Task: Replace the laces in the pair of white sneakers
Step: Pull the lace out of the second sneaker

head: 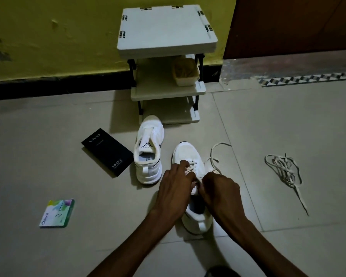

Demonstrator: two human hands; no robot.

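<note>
Two white sneakers stand on the tiled floor. The far sneaker [148,151] has no lace in it and its tongue shows. The near sneaker [188,154] is partly laced, toe pointing away from me. Over its eyelets, my left hand [175,183] has its fingers curled on the lace and upper. Beside it, my right hand [220,188] pinches the white lace [214,154], whose free end loops out over the floor to the right. Both hands hide the sneaker's middle.
A tangled pile of laces [284,169] lies on the floor at right. A black phone box [107,151] sits left of the far sneaker, a small green packet [57,213] further left. A white shoe rack [168,62] stands against the yellow wall.
</note>
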